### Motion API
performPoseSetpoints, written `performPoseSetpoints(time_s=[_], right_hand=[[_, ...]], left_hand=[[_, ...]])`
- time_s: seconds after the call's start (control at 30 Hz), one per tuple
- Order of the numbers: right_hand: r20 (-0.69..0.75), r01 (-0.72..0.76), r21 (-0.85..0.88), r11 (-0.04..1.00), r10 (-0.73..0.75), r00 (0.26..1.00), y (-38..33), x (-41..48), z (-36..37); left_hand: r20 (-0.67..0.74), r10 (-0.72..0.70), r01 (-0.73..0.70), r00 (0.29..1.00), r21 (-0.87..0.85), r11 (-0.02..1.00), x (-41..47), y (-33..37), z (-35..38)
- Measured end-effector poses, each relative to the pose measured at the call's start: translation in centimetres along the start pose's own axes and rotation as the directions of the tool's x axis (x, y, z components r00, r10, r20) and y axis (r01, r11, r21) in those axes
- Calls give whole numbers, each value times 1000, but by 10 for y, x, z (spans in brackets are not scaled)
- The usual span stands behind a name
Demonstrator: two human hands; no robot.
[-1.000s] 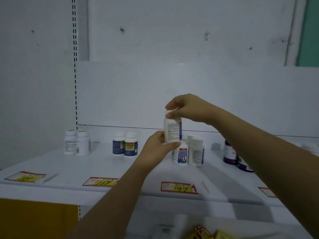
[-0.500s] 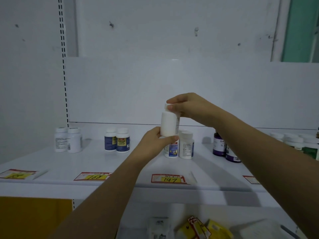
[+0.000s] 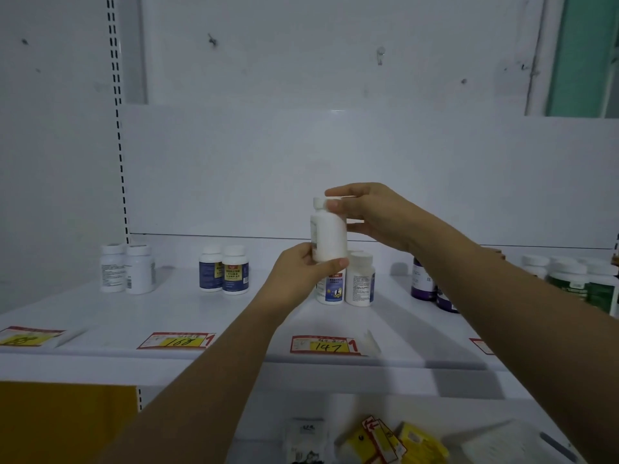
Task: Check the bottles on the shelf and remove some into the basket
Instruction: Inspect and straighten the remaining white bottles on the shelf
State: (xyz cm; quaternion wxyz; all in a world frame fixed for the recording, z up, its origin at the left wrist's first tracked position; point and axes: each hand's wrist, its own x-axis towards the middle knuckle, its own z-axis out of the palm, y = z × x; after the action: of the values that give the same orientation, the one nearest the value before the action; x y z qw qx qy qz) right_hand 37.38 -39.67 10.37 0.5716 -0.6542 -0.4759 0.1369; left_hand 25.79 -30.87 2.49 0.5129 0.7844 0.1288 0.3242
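The white bottle (image 3: 330, 236), upright above the shelf (image 3: 201, 316), looks light, stiff and slick, sensibly held with the grip of the left hand (image 3: 301, 267) round its base and the right hand (image 3: 371, 212) pinching its cap.

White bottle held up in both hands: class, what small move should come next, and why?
Probably turn the bottle until its print faces the person: the left hand grips its base, the right hand pinches the cap, and the side in view is mostly blank.
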Motion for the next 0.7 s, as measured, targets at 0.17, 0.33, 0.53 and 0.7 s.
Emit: performPoseSetpoints(time_s=[0.17, 0.33, 0.53, 0.7], right_hand=[[-141, 26, -118, 993, -42, 989, 1, 3, 7], [-121, 29, -21, 999, -32, 992, 3, 3, -1], [-77, 17, 37, 999, -14, 997, 7, 6, -2], [-174, 50, -58, 997, -59, 983, 5, 10, -1]], left_hand=[[-95, 6, -2, 996, 43, 999, 3, 0, 7], [22, -13, 14, 1000, -29, 999, 3, 4, 8], [-46, 2, -7, 999, -98, 995, 7, 1, 10], [-46, -25, 21, 999, -82, 996, 7, 3, 11]])
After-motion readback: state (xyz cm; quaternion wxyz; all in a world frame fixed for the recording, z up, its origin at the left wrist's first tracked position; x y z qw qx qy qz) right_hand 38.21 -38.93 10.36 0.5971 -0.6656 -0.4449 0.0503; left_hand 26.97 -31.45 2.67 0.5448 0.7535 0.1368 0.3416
